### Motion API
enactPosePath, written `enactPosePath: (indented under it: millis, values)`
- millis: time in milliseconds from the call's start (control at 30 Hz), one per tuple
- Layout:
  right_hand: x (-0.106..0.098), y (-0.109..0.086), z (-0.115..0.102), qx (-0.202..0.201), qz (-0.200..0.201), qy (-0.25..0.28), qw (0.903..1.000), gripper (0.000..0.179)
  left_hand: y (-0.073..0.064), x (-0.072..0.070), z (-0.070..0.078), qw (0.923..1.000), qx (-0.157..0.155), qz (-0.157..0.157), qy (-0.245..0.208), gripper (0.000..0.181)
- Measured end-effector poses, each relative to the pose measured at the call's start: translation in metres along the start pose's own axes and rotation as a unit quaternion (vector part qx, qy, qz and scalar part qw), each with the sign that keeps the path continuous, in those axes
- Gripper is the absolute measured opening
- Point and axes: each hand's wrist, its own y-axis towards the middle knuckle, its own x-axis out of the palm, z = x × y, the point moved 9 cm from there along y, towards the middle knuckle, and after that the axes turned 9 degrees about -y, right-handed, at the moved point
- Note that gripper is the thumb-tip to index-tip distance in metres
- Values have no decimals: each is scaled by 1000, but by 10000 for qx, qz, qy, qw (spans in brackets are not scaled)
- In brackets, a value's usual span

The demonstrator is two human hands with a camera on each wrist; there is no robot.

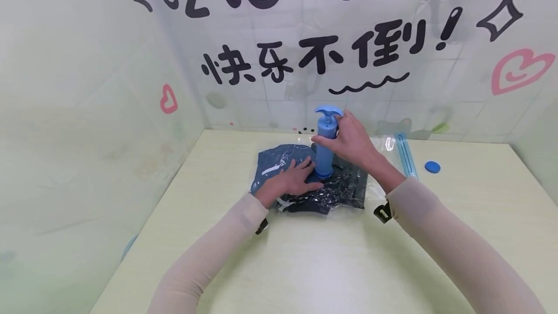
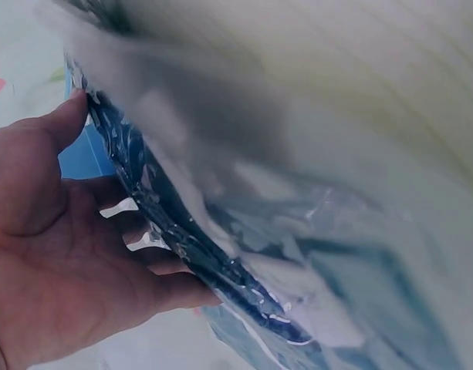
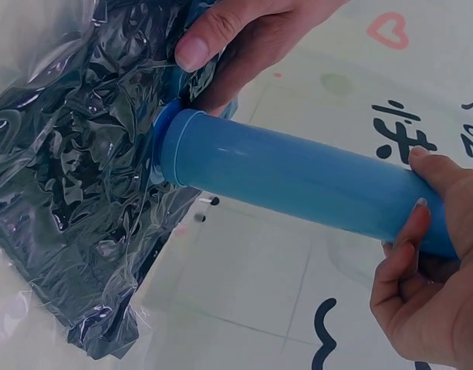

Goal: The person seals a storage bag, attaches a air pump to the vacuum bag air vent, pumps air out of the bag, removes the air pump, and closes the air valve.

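Observation:
A blue hand pump (image 1: 325, 159) stands upright on a clear vacuum storage bag (image 1: 272, 156) that is packed with dark, wrinkled cloth. My right hand (image 1: 355, 140) grips the pump's barrel near the top, just below its T-shaped handle (image 1: 329, 110). In the right wrist view the thumb and fingers curl round the upper end of the barrel (image 3: 298, 176), and its base meets the bag (image 3: 89, 146). Spread over the bag to the left of the pump, my left hand (image 1: 296, 180) presses down with straight fingers. The left wrist view shows that palm (image 2: 74, 254) against the bag's crinkled side.
The bag's blue zip strip (image 1: 406, 156) lies to the right on the pale table (image 1: 279, 265). Beyond it sits a round blue cap (image 1: 432, 166). A printed white sheet (image 1: 244, 101) covers the wall behind, and another covering (image 1: 87, 134) hangs at the left.

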Motion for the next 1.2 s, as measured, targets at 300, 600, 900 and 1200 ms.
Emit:
enactPosePath:
  millis: [300, 600, 900, 1200]
  values:
    - [-1, 1, -1, -206, -228, 63, 9995, 65, 1, 0, -2, 9999, -29, -111, -24, 78]
    - [2, 3, 1, -316, -622, 244, 9973, 66, 3, 0, -3, 9998, 105, -165, 11, 76]
    - [4, 4, 10, -255, -961, 262, 9947, 49, 3, 0, 0, 9998, 154, -137, 27, 77]
    - [4, 5, 6, -657, -1152, 721, 9885, 35, 2, 0, -2, 9999, 107, -96, 37, 78]
